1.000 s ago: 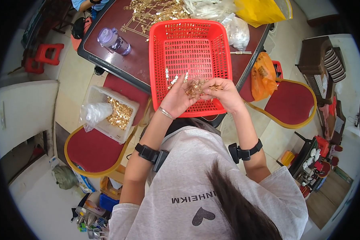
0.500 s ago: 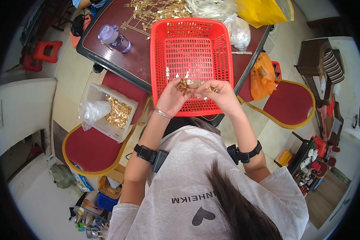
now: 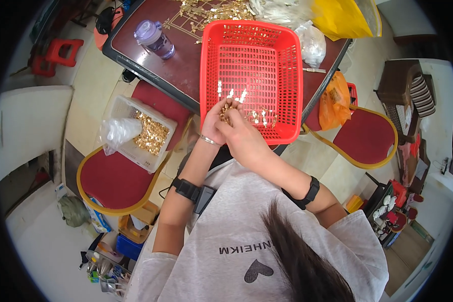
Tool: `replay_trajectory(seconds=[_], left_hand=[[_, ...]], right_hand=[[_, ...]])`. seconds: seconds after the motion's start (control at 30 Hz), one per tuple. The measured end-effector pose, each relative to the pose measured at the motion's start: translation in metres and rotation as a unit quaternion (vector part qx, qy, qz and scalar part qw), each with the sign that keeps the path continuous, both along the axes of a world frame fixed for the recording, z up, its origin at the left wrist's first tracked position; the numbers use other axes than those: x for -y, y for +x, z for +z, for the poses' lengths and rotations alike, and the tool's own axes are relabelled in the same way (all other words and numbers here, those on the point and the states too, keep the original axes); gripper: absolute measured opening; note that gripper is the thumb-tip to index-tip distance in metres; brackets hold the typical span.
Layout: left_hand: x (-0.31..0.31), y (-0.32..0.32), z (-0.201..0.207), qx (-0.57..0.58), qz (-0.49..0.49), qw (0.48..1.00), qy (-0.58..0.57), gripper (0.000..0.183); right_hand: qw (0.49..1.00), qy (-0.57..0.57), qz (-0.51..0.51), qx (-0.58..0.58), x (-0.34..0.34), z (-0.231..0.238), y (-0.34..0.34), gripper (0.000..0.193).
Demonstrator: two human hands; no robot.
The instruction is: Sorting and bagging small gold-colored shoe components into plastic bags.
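Observation:
Cupped fingers of my left hand (image 3: pixel 215 125) hold a small clump of shiny gold metal pieces (image 3: pixel 227 117) over the near left part of a red plastic basket (image 3: pixel 295 75). My right hand (image 3: pixel 245 141) reaches across to it, its fingers closed against the clump; what its fingertips pinch is hidden. Just right of the hands, several loose gold pieces (image 3: pixel 264 119) lie in the basket near its front wall. A few silvery-bright pieces (image 3: pixel 231 94) show beyond my left fingertips.
The basket rests on a dark red table (image 3: pixel 183 75). Behind it lie heaped gold pieces (image 3: pixel 221 14) and a yellow bag (image 3: pixel 345 17). A purple bottle (image 3: pixel 155 39) stands to the left. A white crate (image 3: pixel 148 163) of gold pieces sits on chairs at left; an orange bag (image 3: pixel 334 100) is at right.
My right hand has moved left onto my left hand's clump. Loose gold pieces now show in the basket where my right hand was. The view has shifted slightly.

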State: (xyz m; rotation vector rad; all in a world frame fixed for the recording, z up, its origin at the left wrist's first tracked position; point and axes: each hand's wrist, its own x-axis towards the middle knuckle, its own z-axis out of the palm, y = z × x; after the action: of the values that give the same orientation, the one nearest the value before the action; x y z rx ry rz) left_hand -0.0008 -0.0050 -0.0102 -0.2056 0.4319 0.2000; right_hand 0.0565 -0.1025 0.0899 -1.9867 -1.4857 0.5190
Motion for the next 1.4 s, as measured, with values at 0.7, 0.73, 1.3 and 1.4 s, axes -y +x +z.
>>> replay_trajectory(seconds=[0.7,0.73,1.3,1.4], left_hand=[[-0.128,-0.244,-0.071,-0.584,0.289,0.754,-0.090,0.050],[-0.126,-0.245,-0.068,-0.604,0.284,0.740,-0.085,0.051],[0.003,0.022,0.015,-0.068,-0.145,0.981,0.111,0.033],[-0.002,0.016,0.024,-0.114,-0.138,0.980,0.090,0.018]], right_hand=[[0.936,-0.313,-0.160,0.031,0.045,-0.167,0.108,0.034],[0.939,-0.295,-0.176,0.033,0.043,-0.166,0.104,0.026],[0.919,-0.003,-0.143,-0.368,0.004,-0.020,0.085,0.021],[0.925,-0.005,-0.216,-0.313,0.016,-0.049,0.109,0.020]])
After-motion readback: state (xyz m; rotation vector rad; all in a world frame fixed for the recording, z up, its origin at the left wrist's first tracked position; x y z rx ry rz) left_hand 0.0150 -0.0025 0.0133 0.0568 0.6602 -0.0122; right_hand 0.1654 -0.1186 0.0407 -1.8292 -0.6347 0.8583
